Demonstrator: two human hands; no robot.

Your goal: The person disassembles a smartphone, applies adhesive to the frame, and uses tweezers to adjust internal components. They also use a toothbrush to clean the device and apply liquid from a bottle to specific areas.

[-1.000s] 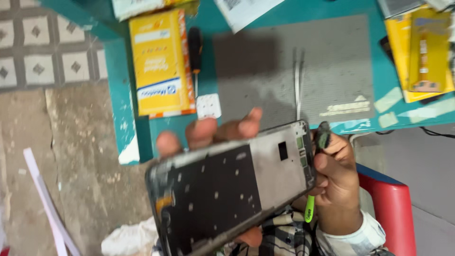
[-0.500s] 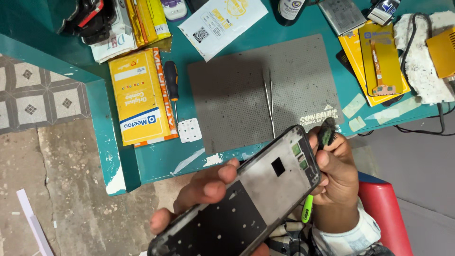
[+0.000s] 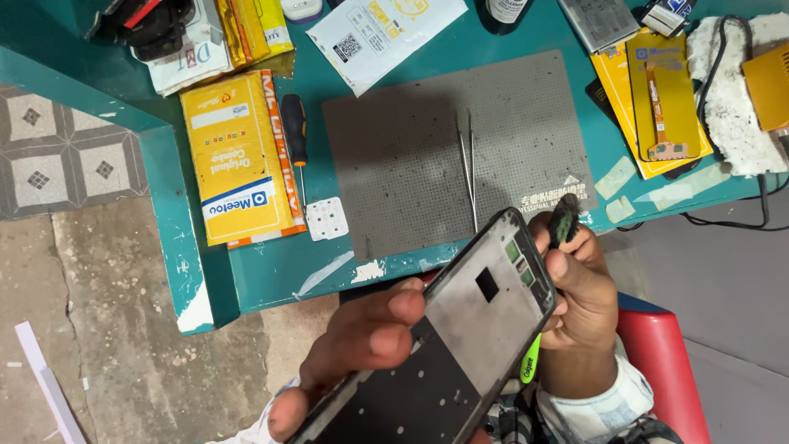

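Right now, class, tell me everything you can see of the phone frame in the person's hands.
The phone frame is a dark, metal-looking bare chassis, with a grey upper plate, a small square cutout, green parts near its top edge and screw holes lower down. It lies tilted diagonally below the table edge. The left hand holds its side; the right hand, gripping a green-handled brush, steadies its top.

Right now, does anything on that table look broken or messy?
Yes. The teal table's front edge is chipped, with paint worn off to white. Bits of tape are stuck on it beside the grey mat. The phone frame in the left hand is stripped bare.
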